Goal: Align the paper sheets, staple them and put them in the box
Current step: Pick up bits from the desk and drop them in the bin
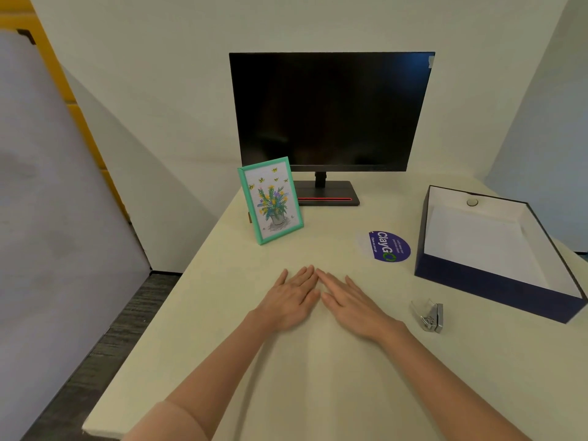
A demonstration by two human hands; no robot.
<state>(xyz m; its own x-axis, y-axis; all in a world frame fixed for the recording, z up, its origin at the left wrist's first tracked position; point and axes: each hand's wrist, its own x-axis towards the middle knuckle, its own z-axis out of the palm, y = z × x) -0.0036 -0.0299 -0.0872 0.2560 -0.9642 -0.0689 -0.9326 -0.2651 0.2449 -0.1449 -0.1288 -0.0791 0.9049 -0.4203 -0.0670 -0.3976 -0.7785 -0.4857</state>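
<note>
Resting flat and palm-down on the cream desk, the left hand and right hand lie with fingers spread, fingertips touching, holding nothing. White paper sheets lie inside the open navy box; the stapler sits beside the box.

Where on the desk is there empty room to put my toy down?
Bare desk lies left of the left hand, and near the front edge between the arms. It is crowded on the right, around the stapler, sticker and box.
</note>
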